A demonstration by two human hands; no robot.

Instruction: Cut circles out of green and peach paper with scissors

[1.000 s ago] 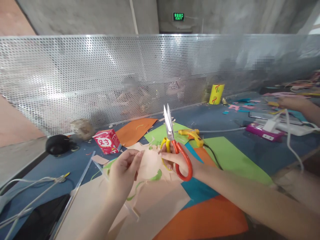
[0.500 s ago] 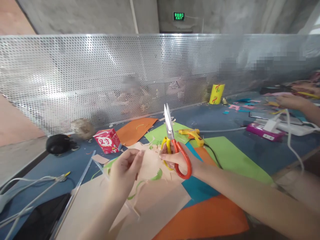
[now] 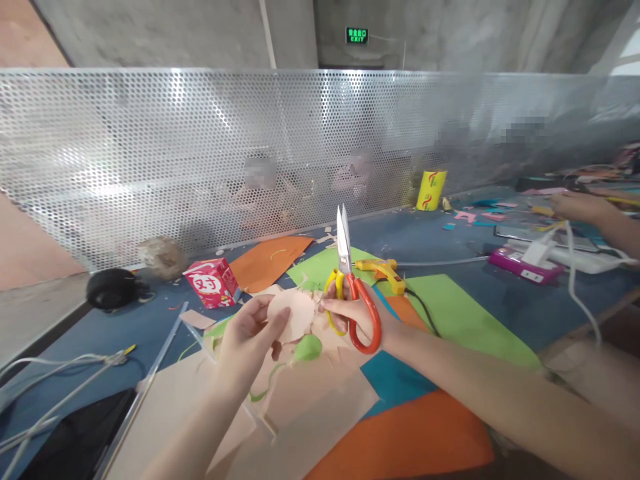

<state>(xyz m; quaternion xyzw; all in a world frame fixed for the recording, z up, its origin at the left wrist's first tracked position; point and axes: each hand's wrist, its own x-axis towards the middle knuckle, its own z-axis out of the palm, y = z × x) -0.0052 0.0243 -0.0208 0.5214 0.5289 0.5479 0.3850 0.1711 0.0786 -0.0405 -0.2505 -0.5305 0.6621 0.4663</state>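
Between the thumb and fingers of my left hand (image 3: 257, 330) is a pale pink rounded paper piece (image 3: 295, 313), its face turned up toward me. My right hand (image 3: 357, 313) is closed around scissors (image 3: 367, 320) with one red and one yellow handle loop; their blades point up and away, nearly together. The right fingertips sit by the right edge of the paper piece; whether they touch it I cannot tell. Just below lies a green paper piece (image 3: 307, 348) on a large pale pink sheet (image 3: 320, 407), with paper scraps around it.
A yellow glue gun (image 3: 383, 268) lies beyond my right hand. At the left stand a red box (image 3: 211, 283) and a black round object (image 3: 113, 289). A purple power strip (image 3: 525, 265) and another person's hand (image 3: 580, 205) are at the right. A perforated metal screen (image 3: 210, 153) borders the table.
The pale paper piece has turned, so its rounded outline now shows, and more of the green piece beneath is visible. The scissors have tilted slightly more upright, still in my right hand.
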